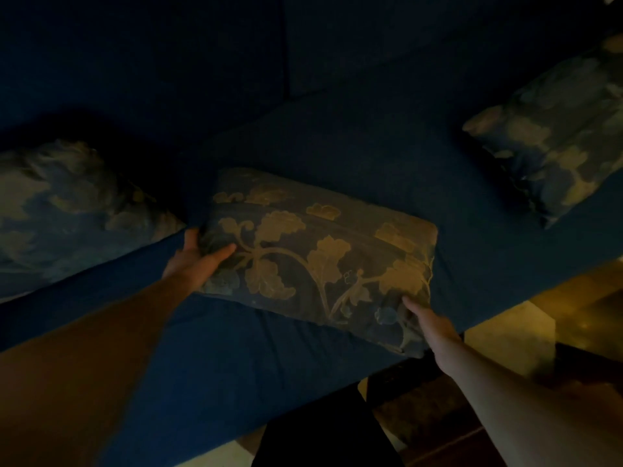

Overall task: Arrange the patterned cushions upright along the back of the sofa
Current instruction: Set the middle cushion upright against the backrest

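Dark blue fabric covers the sofa (337, 153) in front of you, and the light is dim. The middle cushion (317, 254), brown with gold leaf and vine patterns, lies on the seat near the front edge, well short of the backrest. Your left hand (194, 261) is clamped on its left end, thumb on top and fingers wrapped around the edge. Your right hand (429, 323) grips its near right corner, fingertips pressed into the fabric. A second patterned cushion (67, 210) lies flat on the seat to your left, just beside the one you hold. A third cushion (553, 136) rests tilted at the far right, well apart from it.
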